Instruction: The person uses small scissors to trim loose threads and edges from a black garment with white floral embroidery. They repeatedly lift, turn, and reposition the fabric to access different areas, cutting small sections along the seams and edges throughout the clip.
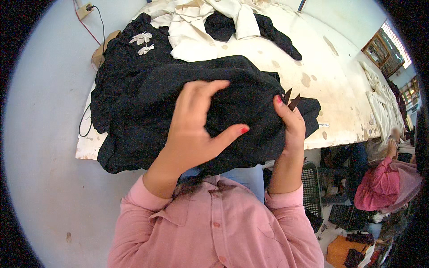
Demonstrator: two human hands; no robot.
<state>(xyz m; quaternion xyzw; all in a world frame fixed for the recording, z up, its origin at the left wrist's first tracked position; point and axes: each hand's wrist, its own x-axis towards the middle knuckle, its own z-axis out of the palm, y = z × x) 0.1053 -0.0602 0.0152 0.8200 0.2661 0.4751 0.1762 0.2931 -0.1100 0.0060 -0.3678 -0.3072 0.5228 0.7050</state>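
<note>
Hands meet over a bundle of black woven fabric (232,85), a garment gathered in folds and lifted off the near edge of a stained white work table (339,85). The left hand (196,129) lies against the front of the bundle with its palm on the cloth, fingers spread and loosely curled, thumb with a red-painted nail stretched out to the right; it presses the fabric rather than closing round it. The right hand (292,127) grips the bundle's right edge, fingers wrapped behind the cloth and thumb on the front. A pair of small dark pointed snips (291,99) juts up from this hand, just above the thumb, blades parted in a narrow V. Both forearms come out of pink shirt sleeves (214,223) at the lower edge.

More black cloth trails from the bundle to the left and hangs over the table's front edge. Farther back on the table lies another black garment with white flower embroidery (143,42), and beside it, toward the middle, a heap of cream-coloured garments (196,27) with a further dark piece among them. A black cable (99,27) runs from a wall socket down past the table's left end. At the right, well apart from the hands, another person in a pink top (384,178) sits low, near dark plastic baskets (313,187).
</note>
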